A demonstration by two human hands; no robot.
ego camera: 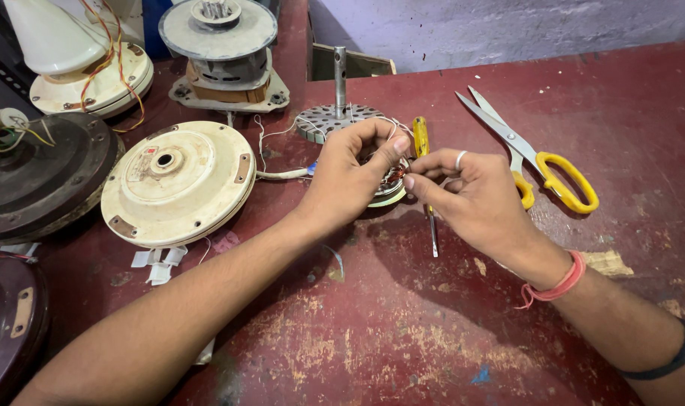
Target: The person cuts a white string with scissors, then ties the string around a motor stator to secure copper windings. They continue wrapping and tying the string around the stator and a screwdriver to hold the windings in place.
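Careful: you are pinching a thin white wire point(399, 129) between both hands, left hand point(347, 177) and right hand point(474, 197), over the stator winding point(391, 180) mid-bench, risking a snapped lead or jostling the screwdriver point(422, 150).

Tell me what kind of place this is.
Probably a ceiling-fan repair workshop: cream fan motor housings crowd the worn red workbench, both hands work on a copper-wound stator, and a yellow screwdriver and scissors lie close by.

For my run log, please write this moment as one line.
left hand: on motor winding | right hand: pinching wire at winding | screwdriver, scissors: on table
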